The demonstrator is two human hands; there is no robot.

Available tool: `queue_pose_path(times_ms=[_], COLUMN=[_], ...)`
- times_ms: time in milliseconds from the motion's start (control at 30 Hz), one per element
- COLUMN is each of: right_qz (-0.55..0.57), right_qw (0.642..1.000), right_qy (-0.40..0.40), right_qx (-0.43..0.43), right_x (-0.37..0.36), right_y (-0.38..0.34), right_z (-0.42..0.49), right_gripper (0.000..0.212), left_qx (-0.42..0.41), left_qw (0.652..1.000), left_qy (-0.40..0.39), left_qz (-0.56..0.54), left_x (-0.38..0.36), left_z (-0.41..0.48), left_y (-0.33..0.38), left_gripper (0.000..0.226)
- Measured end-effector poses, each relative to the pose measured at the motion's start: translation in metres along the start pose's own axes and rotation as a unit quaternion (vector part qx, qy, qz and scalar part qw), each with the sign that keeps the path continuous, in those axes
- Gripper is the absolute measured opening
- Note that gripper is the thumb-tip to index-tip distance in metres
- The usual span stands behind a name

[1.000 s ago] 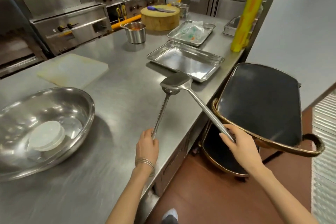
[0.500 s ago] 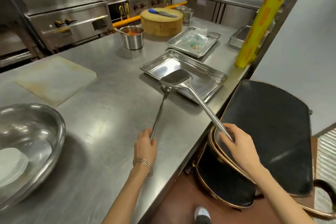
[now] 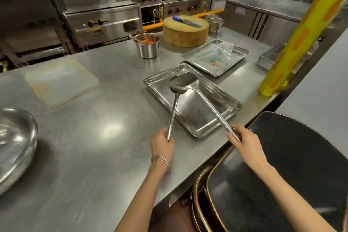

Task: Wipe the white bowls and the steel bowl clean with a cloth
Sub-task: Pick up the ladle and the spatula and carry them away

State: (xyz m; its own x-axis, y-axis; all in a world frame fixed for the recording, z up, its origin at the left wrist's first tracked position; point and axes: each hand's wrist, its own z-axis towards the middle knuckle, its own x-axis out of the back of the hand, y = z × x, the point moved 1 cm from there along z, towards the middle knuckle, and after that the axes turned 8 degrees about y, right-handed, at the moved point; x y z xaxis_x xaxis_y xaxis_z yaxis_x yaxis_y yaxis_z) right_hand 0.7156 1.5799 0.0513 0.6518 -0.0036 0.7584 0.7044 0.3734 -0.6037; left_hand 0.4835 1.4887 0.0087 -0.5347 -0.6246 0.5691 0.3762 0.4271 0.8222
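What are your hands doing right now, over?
Left hand shut on ladle. Right hand shut on spatula, both heads over empty tray. Steel bowl far left, untouched. No cloth seen.

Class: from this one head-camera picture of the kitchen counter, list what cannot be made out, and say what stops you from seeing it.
- Steel bowl: head view, cut off by the left edge; its inside and any white bowls are unseen.
- Cloth: none in view.
- Ladle bowl: partly covered by the spatula blade.
- Small steel pot: orange contents too small to identify.
- Far tray: clear plastic contents blurred.
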Motion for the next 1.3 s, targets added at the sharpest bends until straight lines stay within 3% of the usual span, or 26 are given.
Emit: queue_pose_path(times_ms=[267, 667, 1033, 1300], right_qz=[-0.004, -0.018, -0.026, -0.031], right_qw=[0.999, 0.996, 0.994, 0.988], right_qy=[-0.039, -0.084, -0.097, -0.15], right_qx=[0.001, -0.035, -0.046, -0.022], right_x=[-0.048, -0.149, -0.199, -0.216], right_y=[0.032, 0.056, 0.082, 0.08], right_z=[0.099, 0.233, 0.271, 0.282], right_gripper=[0.034, 0.036, 0.034, 0.031], left_qx=[0.06, 0.085, 0.102, 0.096], left_qw=[0.997, 0.995, 0.993, 0.991], left_qy=[-0.023, -0.045, -0.055, -0.076], left_qz=[-0.049, -0.008, -0.026, -0.047], left_x=[-0.074, -0.169, -0.219, -0.226], left_z=[0.07, 0.199, 0.234, 0.232], left_y=[0.022, 0.028, 0.005, -0.001], left_gripper=[0.029, 0.007, 0.035, 0.033])
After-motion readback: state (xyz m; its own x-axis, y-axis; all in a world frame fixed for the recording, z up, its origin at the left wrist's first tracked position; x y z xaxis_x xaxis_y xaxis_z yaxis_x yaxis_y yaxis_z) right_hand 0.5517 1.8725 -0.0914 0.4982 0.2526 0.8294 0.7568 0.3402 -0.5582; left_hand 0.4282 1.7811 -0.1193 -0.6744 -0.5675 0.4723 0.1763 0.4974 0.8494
